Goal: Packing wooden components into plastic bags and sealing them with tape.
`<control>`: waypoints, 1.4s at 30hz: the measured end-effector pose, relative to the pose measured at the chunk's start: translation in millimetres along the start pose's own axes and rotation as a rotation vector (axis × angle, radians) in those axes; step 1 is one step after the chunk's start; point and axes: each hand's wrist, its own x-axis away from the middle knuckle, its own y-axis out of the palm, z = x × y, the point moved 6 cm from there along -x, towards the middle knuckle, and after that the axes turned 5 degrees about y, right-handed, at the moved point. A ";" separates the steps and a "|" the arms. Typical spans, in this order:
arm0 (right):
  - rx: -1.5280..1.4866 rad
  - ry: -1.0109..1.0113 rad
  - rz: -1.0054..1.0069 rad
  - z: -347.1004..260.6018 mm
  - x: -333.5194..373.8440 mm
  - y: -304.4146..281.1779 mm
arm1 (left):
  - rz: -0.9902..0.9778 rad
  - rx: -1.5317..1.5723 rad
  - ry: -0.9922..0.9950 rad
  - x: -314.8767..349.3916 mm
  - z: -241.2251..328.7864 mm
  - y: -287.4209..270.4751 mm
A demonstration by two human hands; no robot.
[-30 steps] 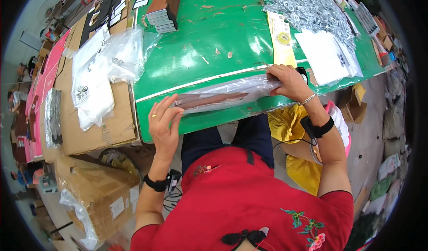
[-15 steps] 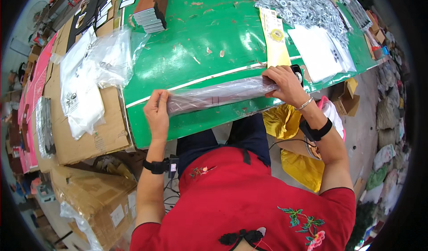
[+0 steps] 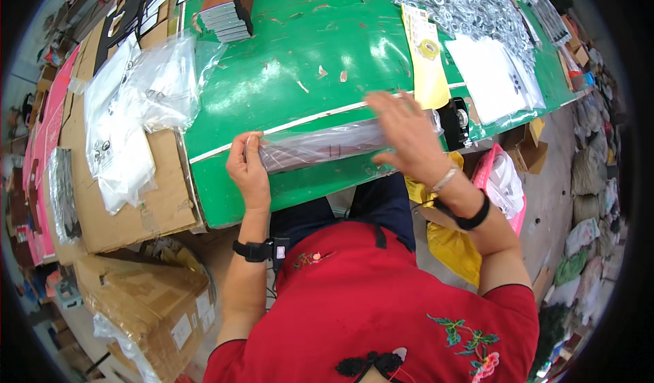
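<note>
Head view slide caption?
Plastic-wrapped strip on a green table: left hand gripping one end, right hand open near the other.

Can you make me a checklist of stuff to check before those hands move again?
1. Left hand holding the clear plastic sleeve: ok, it pinches the left end.
2. Right hand gripping the sleeve: not ok, its fingers are spread out over the right part.
3. Something inside the sleeve: ok, a brownish shape shows through.
4. Right end closed: cannot tell, the right hand partly hides it.
5. Sleeve lying on the green table: ok, along the front edge.
6. Black gadget nearby: ok, just past the sleeve's right end.
</note>
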 end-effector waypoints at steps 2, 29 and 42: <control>-0.107 -0.044 0.072 -29.9 -15.7 18.7 | 0.001 0.012 -0.037 2.0 2.4 3.0; -0.181 -0.245 0.638 -34.6 16.2 15.3 | -0.895 0.280 -0.739 44.8 49.4 -16.9; -0.549 0.396 0.744 36.6 60.3 2.2 | -0.700 1.448 -1.186 100.6 66.3 47.6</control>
